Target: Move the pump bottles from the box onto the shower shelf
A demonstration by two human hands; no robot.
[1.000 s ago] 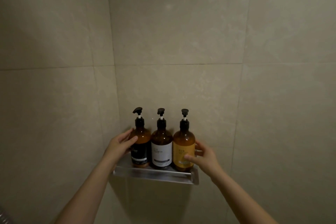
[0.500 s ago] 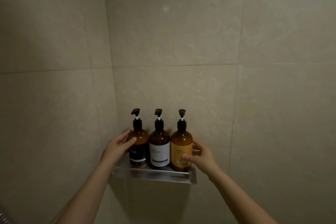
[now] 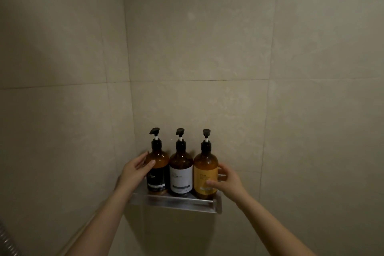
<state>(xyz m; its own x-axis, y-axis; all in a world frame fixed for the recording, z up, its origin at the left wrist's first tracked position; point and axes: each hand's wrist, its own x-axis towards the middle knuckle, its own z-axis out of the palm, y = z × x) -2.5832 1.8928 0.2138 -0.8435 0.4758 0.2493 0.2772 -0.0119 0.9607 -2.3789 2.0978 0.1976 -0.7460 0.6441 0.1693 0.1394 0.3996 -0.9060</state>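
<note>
Three amber pump bottles stand upright in a row on the metal shower shelf (image 3: 176, 203) in the tiled corner. The black-label bottle (image 3: 158, 167) is on the left, the white-label bottle (image 3: 181, 169) in the middle, the yellow-label bottle (image 3: 204, 172) on the right. My left hand (image 3: 135, 172) cups the outer side of the black-label bottle, thumb on its front. My right hand (image 3: 227, 181) wraps the outer side of the yellow-label bottle, thumb on its label. The box is out of view.
Beige wall tiles (image 3: 197, 48) meet in a corner just left of the shelf. A ribbed metal shower hose (image 3: 6, 241) shows at the bottom left edge.
Both hands stay on the outer bottles. The three bottles have kept their places on the shelf; only the camera has drifted slightly.
</note>
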